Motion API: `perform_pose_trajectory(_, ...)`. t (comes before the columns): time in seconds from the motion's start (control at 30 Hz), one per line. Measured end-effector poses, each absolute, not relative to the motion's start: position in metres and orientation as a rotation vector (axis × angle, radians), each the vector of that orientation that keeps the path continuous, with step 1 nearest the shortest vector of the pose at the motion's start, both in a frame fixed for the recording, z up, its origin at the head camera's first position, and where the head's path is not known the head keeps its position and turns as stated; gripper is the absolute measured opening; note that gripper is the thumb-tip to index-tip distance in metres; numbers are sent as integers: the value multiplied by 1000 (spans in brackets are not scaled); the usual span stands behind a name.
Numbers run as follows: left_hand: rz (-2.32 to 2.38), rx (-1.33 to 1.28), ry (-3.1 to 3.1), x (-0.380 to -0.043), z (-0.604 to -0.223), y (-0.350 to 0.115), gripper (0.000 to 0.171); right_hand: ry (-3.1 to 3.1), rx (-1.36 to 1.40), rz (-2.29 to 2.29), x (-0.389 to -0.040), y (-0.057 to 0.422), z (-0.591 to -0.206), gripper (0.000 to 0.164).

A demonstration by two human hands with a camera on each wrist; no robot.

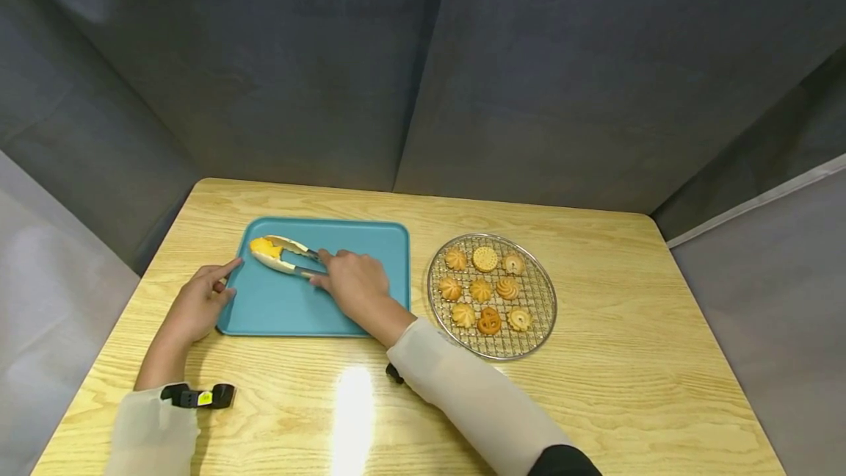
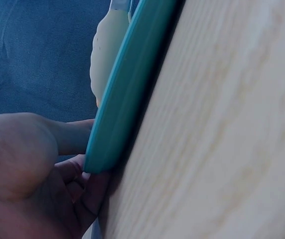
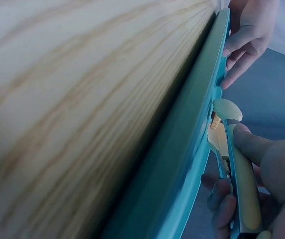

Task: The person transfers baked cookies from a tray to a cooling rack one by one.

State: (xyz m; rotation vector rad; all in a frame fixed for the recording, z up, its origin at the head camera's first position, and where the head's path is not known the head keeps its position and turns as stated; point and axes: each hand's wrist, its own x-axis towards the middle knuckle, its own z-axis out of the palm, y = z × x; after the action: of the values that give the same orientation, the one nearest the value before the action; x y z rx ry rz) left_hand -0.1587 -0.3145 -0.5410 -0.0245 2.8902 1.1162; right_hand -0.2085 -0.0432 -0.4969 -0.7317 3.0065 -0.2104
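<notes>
A blue-green rectangular tray (image 1: pixel 277 314) lies on the left part of the table. My left hand (image 1: pixel 198 303) holds its left edge, the thumb over the rim and fingers at its outer side in the left wrist view. Above the tray, my right hand (image 1: pixel 360 285) grips a pair of tongs (image 1: pixel 275 263) with cream scalloped tips and metal arms. The tips point left and sit on either side of an orange-yellow cookie (image 1: pixel 266 247) near the tray's upper left corner. In the right wrist view, the thumb lies along the cream handle (image 3: pixel 246 184).
Right of the tray stands a round wire rack (image 1: pixel 540 307) with several cookies in rows, among them a pretzel-shaped cookie (image 1: pixel 489 321) and a round dimpled cookie (image 1: pixel 485 259). My right forearm passes close to the rack's lower left rim. Grey panels (image 1: pixel 297 79) enclose the wooden table (image 1: pixel 628 329).
</notes>
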Motion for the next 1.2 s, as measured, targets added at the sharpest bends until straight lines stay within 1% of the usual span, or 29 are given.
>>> perform_pose_trajectory(0.7, 1124, -6, 2897, -160, -538, -313, 55, 3010, -712, -293, -204, -13, -497, 59)
perform_pose_trajectory(1.2, 1138, -9, 2900, -159, -537, -312, 54, 3058, -722, -326, -193, 9, -498, 59)
